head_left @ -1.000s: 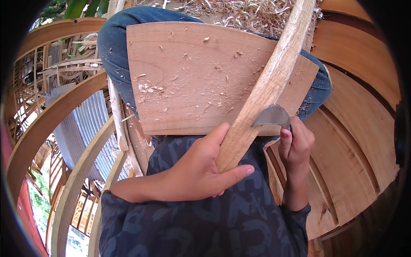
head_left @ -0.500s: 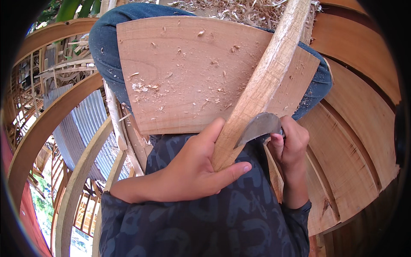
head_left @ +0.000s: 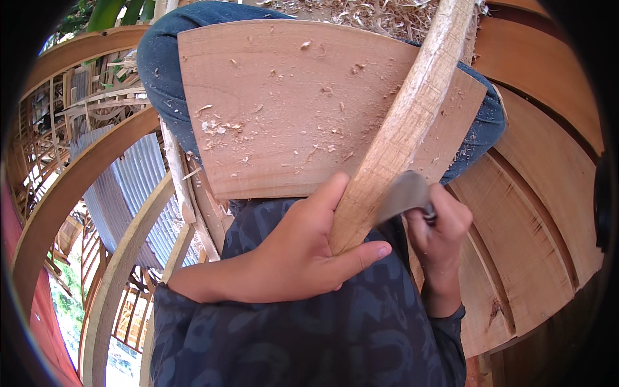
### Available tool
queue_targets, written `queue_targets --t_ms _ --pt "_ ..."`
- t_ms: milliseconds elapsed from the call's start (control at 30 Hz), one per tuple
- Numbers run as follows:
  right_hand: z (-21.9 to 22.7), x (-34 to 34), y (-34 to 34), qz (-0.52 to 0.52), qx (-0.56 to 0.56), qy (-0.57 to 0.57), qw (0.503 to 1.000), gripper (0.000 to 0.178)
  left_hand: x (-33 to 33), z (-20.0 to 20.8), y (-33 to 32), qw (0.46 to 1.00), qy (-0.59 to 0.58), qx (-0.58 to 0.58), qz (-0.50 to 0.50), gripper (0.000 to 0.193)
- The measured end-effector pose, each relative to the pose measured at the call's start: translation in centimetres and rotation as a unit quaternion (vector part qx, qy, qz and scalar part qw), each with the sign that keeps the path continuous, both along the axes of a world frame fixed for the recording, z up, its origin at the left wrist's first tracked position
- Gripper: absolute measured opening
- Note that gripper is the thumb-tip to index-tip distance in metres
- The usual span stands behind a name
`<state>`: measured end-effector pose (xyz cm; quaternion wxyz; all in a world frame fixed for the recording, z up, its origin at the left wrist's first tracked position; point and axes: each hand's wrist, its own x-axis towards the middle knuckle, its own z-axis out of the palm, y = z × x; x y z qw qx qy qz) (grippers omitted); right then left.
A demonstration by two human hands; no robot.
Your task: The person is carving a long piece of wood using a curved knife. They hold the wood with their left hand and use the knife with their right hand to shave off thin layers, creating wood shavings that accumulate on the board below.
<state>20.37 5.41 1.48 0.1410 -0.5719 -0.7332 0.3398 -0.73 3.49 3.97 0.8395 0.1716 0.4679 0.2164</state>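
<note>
Curved timber ribs (head_left: 77, 193) and broad planks (head_left: 541, 213) sweep round the whole view, with corrugated metal sheeting (head_left: 138, 193) showing through the gaps on the left. Across the person's knees, in blue trousers (head_left: 158, 71), lies a wide board (head_left: 290, 109) with an arched upper edge; fine shavings (head_left: 216, 126) are scattered over it, thickest near its left edge.

Leaning over the board's right corner is a long curved wooden piece (head_left: 406, 122), pale and freshly cut. It runs from the top edge of the view down to the lap, where its lower end sits in the left hand (head_left: 303, 258). That hand is wrapped round the end, thumb up along the near face and fingers curled beneath.

The right hand (head_left: 442, 235) is closed in a fist round the handle of a grey metal blade (head_left: 403, 193), whose flat lies against the right edge of the piece just above the left thumb. Whether the edge is biting the wood cannot be told.

To shave well here, I would judge that the piece needs to stay braced against the board so it cannot roll. The blade should lie low to the surface and take thin cuts along the grain — and away from the left thumb, which sits very near the blade.
</note>
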Motion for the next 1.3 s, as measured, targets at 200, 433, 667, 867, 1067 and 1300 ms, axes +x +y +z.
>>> queue_targets --t_ms 200,433,667,867,1067,1300 --pt "-1.9 -0.2 1.4 0.024 0.062 -0.041 0.997 0.018 -0.1 0.5 0.0 1.000 0.018 -0.005 0.011 0.041" --pt "-2.3 2.6 4.3 -0.202 0.022 -0.154 0.967 0.024 -1.4 1.4 0.5 1.000 -0.016 -0.020 0.006 0.041" --pt "0.3 0.9 0.5 -0.024 0.017 -0.026 0.999 0.028 -0.4 0.3 0.4 1.000 0.002 -0.007 -0.002 0.045" --pt "-1.7 -1.2 1.4 0.011 0.053 -0.032 0.998 0.021 -0.5 0.8 0.5 0.999 -0.010 -0.036 0.014 0.048" --pt "-3.0 3.4 5.6 -0.225 0.020 -0.180 0.957 0.031 -2.5 1.4 0.3 0.988 -0.127 -0.075 0.042 0.061" --pt "0.8 0.7 1.4 -0.072 -0.006 -0.061 0.996 0.020 -1.4 0.8 0.8 0.989 -0.115 -0.083 0.038 0.062"
